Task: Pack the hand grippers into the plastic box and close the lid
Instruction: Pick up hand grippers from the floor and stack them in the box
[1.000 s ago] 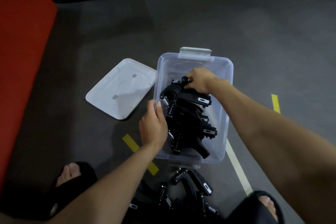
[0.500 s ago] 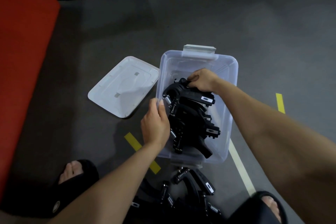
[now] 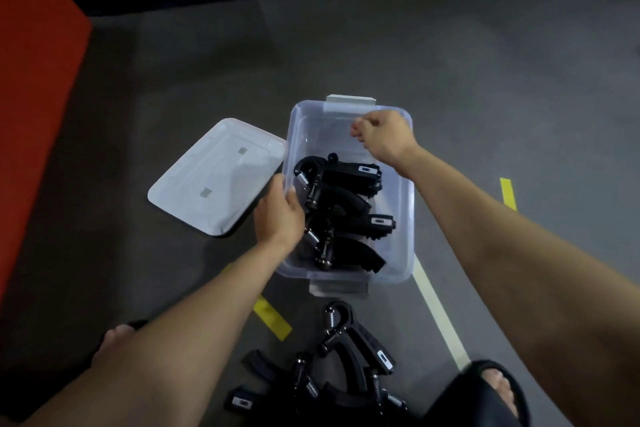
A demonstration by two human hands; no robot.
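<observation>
Bin [image 3: 403, 218]: wall gripped by left hand [image 3: 278, 215]. Hand grippers [image 3: 343, 211]: beside that hand, beneath right hand [image 3: 384, 139], curled, empty.

Bare hands [image 3: 278, 215], bare forearms [image 3: 194, 315], black open-toed sandals [image 3: 485, 388]

Head camera looks steeply down, seemingly from close, onto the clear box [image 3: 404, 218].

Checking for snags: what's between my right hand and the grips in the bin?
Nothing: the head view shows only bare bin bottom between the right hand and the grips.
</observation>
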